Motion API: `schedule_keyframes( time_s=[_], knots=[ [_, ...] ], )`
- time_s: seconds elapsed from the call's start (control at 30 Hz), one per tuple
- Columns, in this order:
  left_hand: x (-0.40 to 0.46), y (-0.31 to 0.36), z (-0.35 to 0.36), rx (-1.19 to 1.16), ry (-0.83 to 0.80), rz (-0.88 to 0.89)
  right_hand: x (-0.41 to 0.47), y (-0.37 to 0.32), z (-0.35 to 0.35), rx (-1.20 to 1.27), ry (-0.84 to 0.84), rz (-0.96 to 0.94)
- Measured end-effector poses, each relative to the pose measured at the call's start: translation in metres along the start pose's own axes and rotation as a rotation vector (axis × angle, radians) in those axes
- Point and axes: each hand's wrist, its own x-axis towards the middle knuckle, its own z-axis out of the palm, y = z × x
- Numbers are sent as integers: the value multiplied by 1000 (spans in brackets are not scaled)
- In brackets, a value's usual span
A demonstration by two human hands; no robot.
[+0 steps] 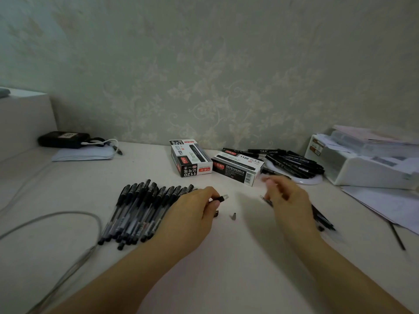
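My left hand (192,209) pinches a short black pen part (221,198) with a clear end, just above the white table (226,257). My right hand (286,198) is blurred; a thin pen tip (265,199) sticks out from under its fingers, which curl round it. A small dark pen piece (233,215) lies on the table between both hands. A row of several black gel pens (140,209) lies left of my left hand.
Two black-and-white pen boxes (191,157) (238,167) stand at the back. A heap of black markers (294,163) lies on a white round plate. A white printer (362,159) and papers (385,205) are at right. A grey cable (68,215) loops at left.
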Motion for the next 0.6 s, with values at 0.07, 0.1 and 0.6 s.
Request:
schedule_keyframes(
  time_s=[0.07, 0.1, 0.6],
  knots=[
    [0, -3, 0, 35, 9, -15, -3, 5, 4, -312, -124, -150],
    [1, -3, 0, 43, 17, -28, -4, 8, 5, -434, -168, -198],
    [3, -5, -12, 207, -6, -75, 3, 18, 1, -688, -206, -173]
  ],
)
